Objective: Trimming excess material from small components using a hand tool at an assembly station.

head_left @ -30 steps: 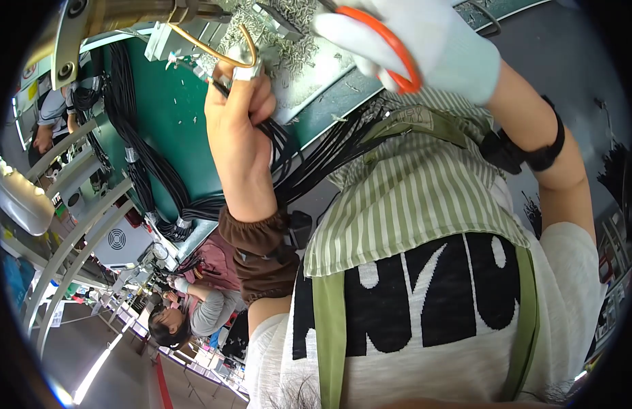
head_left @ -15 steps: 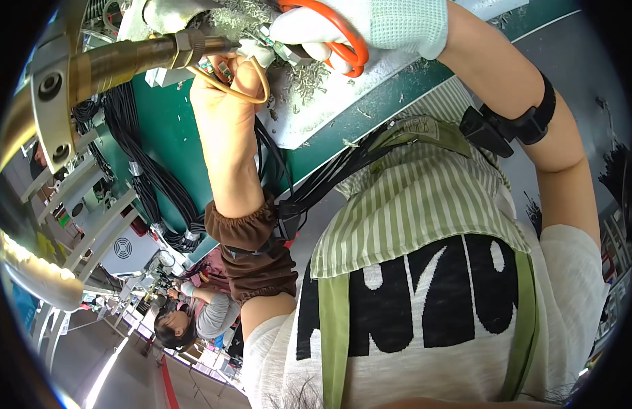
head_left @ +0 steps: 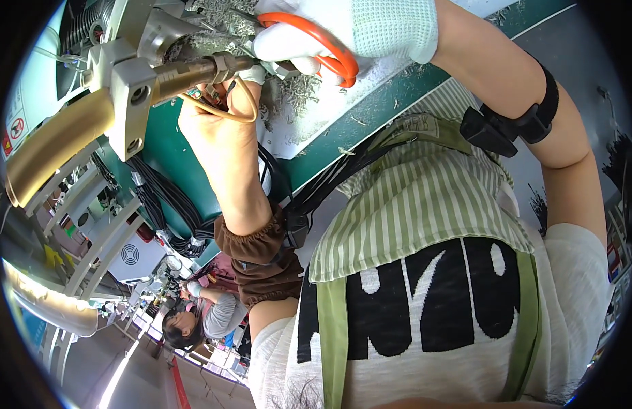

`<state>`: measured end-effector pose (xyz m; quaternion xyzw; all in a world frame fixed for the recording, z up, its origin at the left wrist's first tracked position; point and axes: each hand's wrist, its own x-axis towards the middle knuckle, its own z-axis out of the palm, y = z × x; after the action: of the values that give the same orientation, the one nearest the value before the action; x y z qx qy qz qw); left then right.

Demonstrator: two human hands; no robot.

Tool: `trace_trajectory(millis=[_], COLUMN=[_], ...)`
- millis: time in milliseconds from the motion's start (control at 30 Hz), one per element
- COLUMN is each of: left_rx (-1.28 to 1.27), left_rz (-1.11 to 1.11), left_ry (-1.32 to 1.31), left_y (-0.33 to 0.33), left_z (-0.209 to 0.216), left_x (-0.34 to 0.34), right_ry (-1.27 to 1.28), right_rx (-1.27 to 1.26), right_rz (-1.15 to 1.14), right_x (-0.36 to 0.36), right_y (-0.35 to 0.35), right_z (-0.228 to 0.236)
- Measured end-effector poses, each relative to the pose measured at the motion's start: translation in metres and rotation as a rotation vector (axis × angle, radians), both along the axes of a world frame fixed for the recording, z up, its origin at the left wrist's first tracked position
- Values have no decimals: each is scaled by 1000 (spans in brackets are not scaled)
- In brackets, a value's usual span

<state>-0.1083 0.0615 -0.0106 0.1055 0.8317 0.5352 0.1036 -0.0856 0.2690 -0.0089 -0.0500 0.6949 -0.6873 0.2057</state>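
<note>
My right hand (head_left: pixel 316 37), in a white knitted glove, is closed round a pair of scissors with an orange-red handle (head_left: pixel 346 56). The scissors' blades point left and are mostly hidden. Close to its left is my left hand (head_left: pixel 217 126), bare at the palm, with a white fingertip cover. Its fingers are curled, with small green and copper-coloured parts (head_left: pixel 210 94) showing at them; a yellow-brown loop (head_left: pixel 224 114) crosses that hand. A small metal-and-green piece (head_left: pixel 286 69) lies between the two hands. A brass-coloured nozzle (head_left: pixel 193 75) partly covers my left fingers.
Silvery clippings (head_left: pixel 295 92) are scattered over a white board (head_left: pixel 289 140) on the green bench (head_left: pixel 162 140). Black cable bundles (head_left: pixel 162 211) lie at left. A thick golden pipe with a metal clamp (head_left: pixel 128 99) stands left of my hands. Another person (head_left: pixel 207 317) sits farther off, lower left.
Both hands and the scissors appear slightly farther left in the view. The nozzle and clamp show lower and farther right, as the whole view has shifted. Both hands remain closed.
</note>
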Motion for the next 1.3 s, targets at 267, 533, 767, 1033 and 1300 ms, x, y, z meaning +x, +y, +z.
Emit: trace_trajectory(millis=[267, 533, 767, 1033, 1300], left_rx=[-52, 269, 97, 438, 264], left_rz=[-65, 131, -587, -299, -309], left_ry=[-3, -111, -612, -395, -200], left_y=[-9, -27, -24, -11, -6], left_z=[0, 6, 30, 19, 20], left_x=[-6, 29, 63, 65, 71], right_ry=[297, 1837, 252, 915, 616], right_rx=[526, 587, 513, 691, 588], right_rz=[-200, -401, 3, -450, -136], right_x=[17, -7, 70, 81, 85], right_y=[-13, -3, 15, -30, -12], right_z=[26, -61, 39, 5, 16])
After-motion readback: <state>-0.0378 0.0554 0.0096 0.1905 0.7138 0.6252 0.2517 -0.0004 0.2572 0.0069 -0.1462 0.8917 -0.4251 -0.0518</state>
